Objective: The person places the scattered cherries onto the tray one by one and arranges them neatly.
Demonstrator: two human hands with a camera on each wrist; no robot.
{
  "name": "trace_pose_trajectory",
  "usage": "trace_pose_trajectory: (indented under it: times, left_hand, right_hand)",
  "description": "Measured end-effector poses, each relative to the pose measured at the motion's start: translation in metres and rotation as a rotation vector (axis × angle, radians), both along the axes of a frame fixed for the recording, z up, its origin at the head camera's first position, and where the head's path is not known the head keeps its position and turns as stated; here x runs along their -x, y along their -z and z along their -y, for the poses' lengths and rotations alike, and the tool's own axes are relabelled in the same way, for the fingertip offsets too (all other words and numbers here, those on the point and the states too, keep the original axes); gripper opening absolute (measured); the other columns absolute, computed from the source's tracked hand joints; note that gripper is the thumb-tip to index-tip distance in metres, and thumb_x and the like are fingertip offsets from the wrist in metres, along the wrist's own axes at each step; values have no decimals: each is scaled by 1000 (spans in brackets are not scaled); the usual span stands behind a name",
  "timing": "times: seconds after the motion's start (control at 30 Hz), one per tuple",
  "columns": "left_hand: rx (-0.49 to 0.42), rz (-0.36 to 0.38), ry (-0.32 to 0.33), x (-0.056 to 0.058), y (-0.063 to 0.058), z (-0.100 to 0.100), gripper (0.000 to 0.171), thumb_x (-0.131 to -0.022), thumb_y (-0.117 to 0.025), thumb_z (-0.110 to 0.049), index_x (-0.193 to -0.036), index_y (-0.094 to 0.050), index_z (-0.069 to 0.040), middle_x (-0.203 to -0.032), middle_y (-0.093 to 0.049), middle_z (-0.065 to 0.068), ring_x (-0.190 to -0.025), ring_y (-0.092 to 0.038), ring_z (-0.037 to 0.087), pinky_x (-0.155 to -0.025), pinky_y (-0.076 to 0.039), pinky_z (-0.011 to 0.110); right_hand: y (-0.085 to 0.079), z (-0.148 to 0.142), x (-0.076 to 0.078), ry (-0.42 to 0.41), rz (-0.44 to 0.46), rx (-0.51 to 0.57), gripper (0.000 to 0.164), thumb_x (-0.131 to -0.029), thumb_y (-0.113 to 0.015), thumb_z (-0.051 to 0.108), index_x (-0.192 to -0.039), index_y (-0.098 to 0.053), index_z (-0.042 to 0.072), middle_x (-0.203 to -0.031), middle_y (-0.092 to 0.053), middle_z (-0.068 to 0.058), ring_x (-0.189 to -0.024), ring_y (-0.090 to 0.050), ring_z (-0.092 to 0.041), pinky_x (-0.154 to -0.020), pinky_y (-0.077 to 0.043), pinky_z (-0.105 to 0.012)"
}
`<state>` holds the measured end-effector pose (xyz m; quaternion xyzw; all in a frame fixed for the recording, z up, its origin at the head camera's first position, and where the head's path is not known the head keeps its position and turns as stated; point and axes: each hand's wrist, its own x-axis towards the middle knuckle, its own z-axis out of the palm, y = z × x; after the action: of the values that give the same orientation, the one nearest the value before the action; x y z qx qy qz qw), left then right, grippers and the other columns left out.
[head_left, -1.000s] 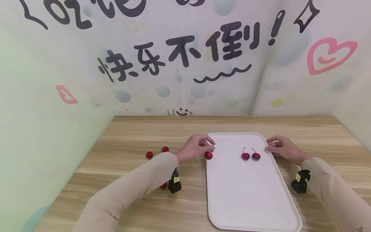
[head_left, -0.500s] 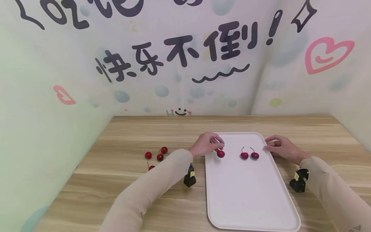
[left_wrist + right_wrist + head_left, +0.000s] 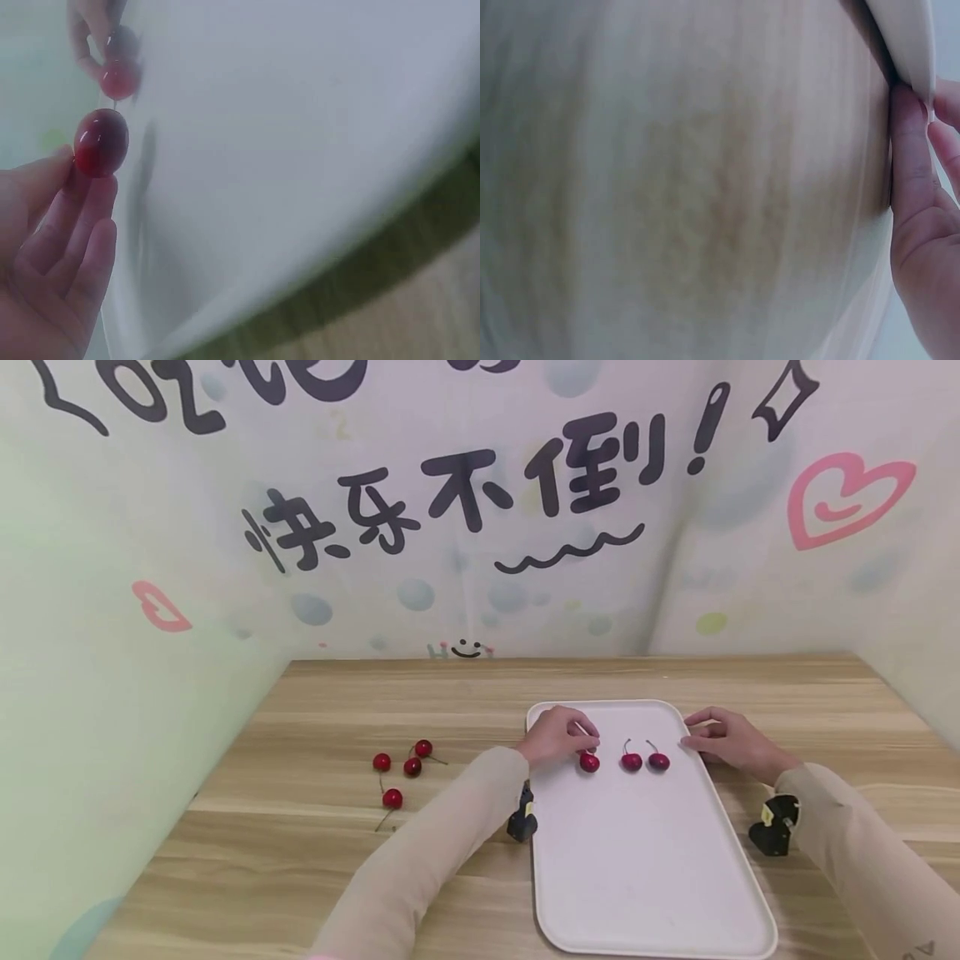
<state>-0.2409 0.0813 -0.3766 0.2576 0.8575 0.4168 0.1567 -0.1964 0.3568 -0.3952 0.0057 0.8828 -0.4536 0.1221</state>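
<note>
Left hand [image 3: 555,739] has a cherry [image 3: 589,763] pinched over the tray [image 3: 645,860] near two other cherries [image 3: 632,762], while the right hand [image 3: 731,745] pinches the rim [image 3: 913,45], probably so nothing slides around.

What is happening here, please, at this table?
A person's left hand holds a cherry at the tray, beside two cherries already on it; I cannot tell whether the held one touches the tray. The right hand grips the tray's rim on the other side. At least four more cherries lie on the table, left of the tray.
</note>
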Motion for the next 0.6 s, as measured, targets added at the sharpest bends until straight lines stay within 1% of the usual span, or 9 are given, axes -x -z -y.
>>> trace_pose_trajectory:
  times: [0.13,0.33,0.47,0.6]
  left_hand:
    - [15,7,4,1,3,-4,13,-80,-66,-14,-90,-67,-5,-75,-66,0,-67,-57,5,-64,-41,15]
    - [36,32,15,2,5,-8,14,-78,-67,-12,-91,-67,-6,-77,-67,2,-68,-59,6,-66,-42,15]
    - [40,58,23,2,5,-9,15,-78,-67,-10,-92,-66,-6,-77,-67,2,-67,-59,5,-64,-42,15]
    - [49,55,26,3,4,-11,16,-78,-68,-10,-93,-66,-5,-76,-67,2,-66,-59,6,-63,-42,16]
  right_hand:
    - [-1,1,0,-3,-2,7,56,-84,-60,29,-122,-37,-6,-106,-55,-22,-90,-59,-24,-79,-47,-36]
    - [0,-1,0,0,3,-18,58,-84,-60,31,-123,-37,-4,-109,-53,-24,-91,-58,-25,-82,-45,-39]
    - [0,0,0,3,7,-13,57,-84,-60,31,-122,-37,-5,-108,-54,-24,-91,-58,-25,-81,-46,-38]
    - [0,1,0,5,8,-6,56,-84,-60,29,-122,-37,-5,-106,-55,-22,-89,-59,-24,-80,-47,-37]
